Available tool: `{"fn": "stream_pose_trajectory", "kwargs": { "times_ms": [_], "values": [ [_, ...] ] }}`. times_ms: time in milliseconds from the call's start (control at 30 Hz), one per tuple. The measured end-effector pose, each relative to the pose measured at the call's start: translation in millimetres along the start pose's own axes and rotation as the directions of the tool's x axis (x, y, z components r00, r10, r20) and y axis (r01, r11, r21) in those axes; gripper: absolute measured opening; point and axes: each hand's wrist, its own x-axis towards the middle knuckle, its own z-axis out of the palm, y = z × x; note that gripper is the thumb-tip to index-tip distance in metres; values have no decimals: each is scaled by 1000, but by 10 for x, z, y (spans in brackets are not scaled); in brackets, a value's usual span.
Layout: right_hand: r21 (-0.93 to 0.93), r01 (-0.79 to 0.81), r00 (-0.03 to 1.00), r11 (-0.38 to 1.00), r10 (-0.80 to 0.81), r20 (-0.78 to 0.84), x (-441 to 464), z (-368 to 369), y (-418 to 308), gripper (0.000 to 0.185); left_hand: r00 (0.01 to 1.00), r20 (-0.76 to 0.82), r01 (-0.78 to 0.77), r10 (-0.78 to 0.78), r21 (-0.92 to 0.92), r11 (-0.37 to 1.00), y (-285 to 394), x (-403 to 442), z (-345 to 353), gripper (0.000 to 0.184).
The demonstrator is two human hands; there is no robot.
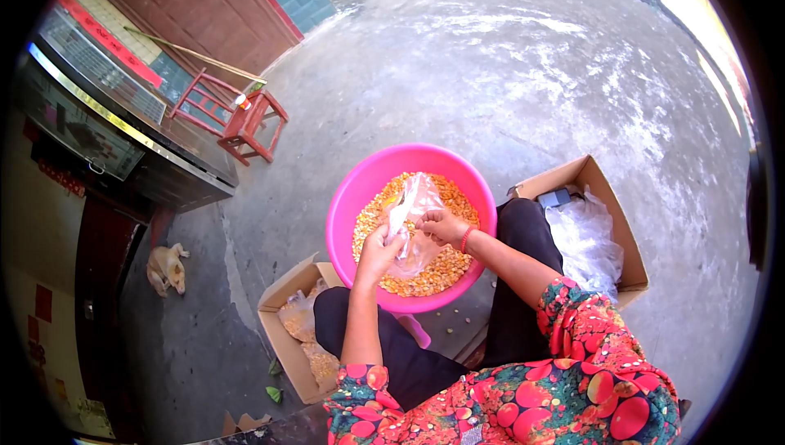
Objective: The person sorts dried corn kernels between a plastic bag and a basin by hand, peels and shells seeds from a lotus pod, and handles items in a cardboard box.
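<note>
A clear plastic bag is held over a pink basin of yellow corn kernels. My left hand is closed on the bag's left side. On the other side, my right hand, with a red bracelet at the wrist, pinches the bag near its middle. The upper part of the bag spreads over the kernels. Whether any kernels are inside the bag I cannot tell, since those behind show through the film.
At my left knee stands a cardboard box with bags of kernels. Another box with clear plastic bags is at my right. A red chair, a lying dog and a door are to the left.
</note>
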Motion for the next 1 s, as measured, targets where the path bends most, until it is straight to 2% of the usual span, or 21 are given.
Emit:
{"fn": "stream_pose_trajectory", "kwargs": {
  "times_ms": [33,100,133,200,267,300,333,367,433,467,500,567,600,633,700,767,833,900,1000],
  "values": [
    [0,-1,1000,1000,1,2,-30,41,-10,14,1000,-2,4,-4,7,1000,-4,-7,-4,24],
    [21,168,986,986,-168,-13,-89,135,-49,38,1000,4,9,-9,8,1000,0,-7,-6,24],
    [21,167,986,986,-167,-13,-53,153,-21,38,1000,10,14,-14,9,1000,5,-9,-4,23],
    [-74,515,848,854,-496,184,29,165,33,60,1000,3,20,-20,4,1000,23,-17,1,22],
    [-70,482,864,873,-461,201,37,164,77,65,1000,-5,25,-25,3,1000,53,-15,6,20],
    [-67,447,879,892,-424,217,2,189,37,70,996,-77,33,-45,-142,989,66,-13,22,18],
    [-376,624,781,684,-559,279,-102,173,-74,65,987,-145,30,-75,-285,958,70,-12,33,16],
    [-377,623,782,685,-558,279,-96,167,-52,65,987,-144,32,-76,-286,958,68,-15,10,16],
    [-590,606,784,534,-528,326,-31,109,26,53,970,-210,3,-121,-488,873,52,18,-115,13],
    [-579,614,774,537,-555,305,22,89,78,41,975,-202,-25,-93,-515,857,-47,53,-230,14],
    [-580,613,774,537,-555,305,-19,89,29,41,975,-201,-25,-93,-516,856,-32,42,-266,14],
    [-561,574,796,596,-567,212,-105,88,-80,37,948,-310,-142,-74,-617,774,-5,31,-309,15],
    [-569,518,810,639,-580,87,-115,86,-105,38,948,-311,-146,-70,-617,773,28,37,-312,15],
    [-570,520,809,636,-581,89,-129,69,-133,38,940,-333,-160,-73,-621,767,57,37,-312,12],
    [-675,481,679,560,-725,-118,-159,16,-205,38,922,-377,-187,-86,-629,755,84,12,-312,10],
    [-689,479,657,544,-743,-130,-86,-77,-188,39,935,-345,-154,-81,-601,784,38,25,-331,13],
    [-813,388,564,435,-809,-164,-134,-80,-259,40,947,-314,-125,-74,-570,812,107,8,-304,16],
    [-802,358,601,478,-775,-194,-155,-99,-294,40,952,-296,-109,-77,-563,819,180,-12,-254,27],
    [-876,270,591,399,-787,-177,-80,-153,-195,40,955,-284,-98,-81,-565,819,177,-15,-258,32]
  ]
}}
